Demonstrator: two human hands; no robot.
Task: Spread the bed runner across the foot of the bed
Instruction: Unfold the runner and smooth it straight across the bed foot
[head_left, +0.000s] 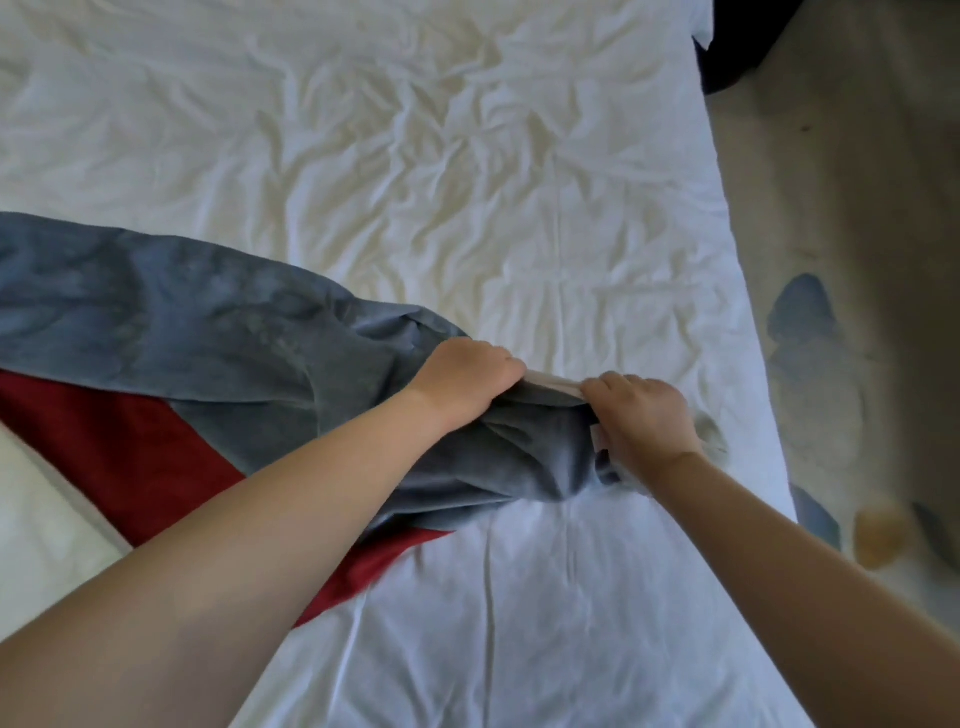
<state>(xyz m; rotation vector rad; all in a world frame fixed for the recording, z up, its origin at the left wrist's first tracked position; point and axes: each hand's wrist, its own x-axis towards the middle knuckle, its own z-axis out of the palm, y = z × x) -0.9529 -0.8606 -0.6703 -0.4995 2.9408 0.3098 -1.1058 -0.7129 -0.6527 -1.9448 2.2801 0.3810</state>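
- Both hands gripped the bunched end of the bed runner (171, 312): the left hand (467, 375) was fisted over the blue-grey cloth, knuckles up, and the right hand (647, 422) was closed on the same gathered end just beside it, fingers curled down over a pale edge of fabric.
- Between the two hands ran a short, taut strip of the runner's light-coloured hem or lining; the hands were near each other but not touching.
- Below the hands the cloth hung in a thick, folded bundle that rested on the white sheet (519, 597).
- Leftward from the left hand the runner stretched away in a widening blue-grey band, wrinkled and not flat, reaching the picture's left edge.
- Under that band, nearer the person than the left forearm, the runner's red side (130, 452) showed as a slanted strip with a straight lower edge lying on the sheet.
- Beyond the hands the sheet spread wide and creased, with nothing lying on it.
- Toward the person the sheet was smoother, marked by a few long lengthwise folds.
- To the right of the right hand a bare strip of sheet ran up to the bed's side edge (748, 322), which slanted from far to near.
- Past that edge lay a beige carpet (857, 182) with blurred blue and tan patches.
- Far to the left of the left forearm a pale cream surface (47, 525) sat below the red strip; what it was could not be told.
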